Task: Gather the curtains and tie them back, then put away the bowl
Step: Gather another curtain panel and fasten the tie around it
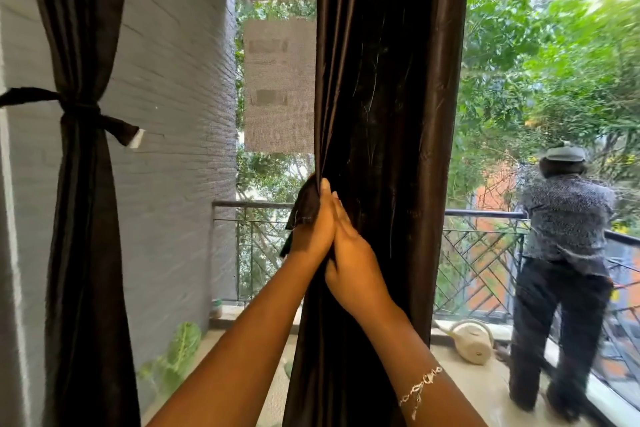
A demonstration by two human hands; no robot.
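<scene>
A dark brown curtain [388,97] hangs straight down the middle of the view. My left hand [313,229] grips its bunched left edge at about waist height. My right hand [353,263] lies against the left hand, its fingers pointing up along the curtain's folds; a silver bracelet circles that wrist. On the left, a second dark brown curtain [83,201] hangs gathered, cinched by a dark tie-back band [78,109] knotted round it. No bowl is in view.
Beyond the curtains is a balcony with a metal railing [485,218] and a grey brick wall [173,114]. A person [561,270] stands at the railing on the right, back turned. A pale watering can [474,340] lies on the balcony floor. Potted leaves [180,350] sit at lower left.
</scene>
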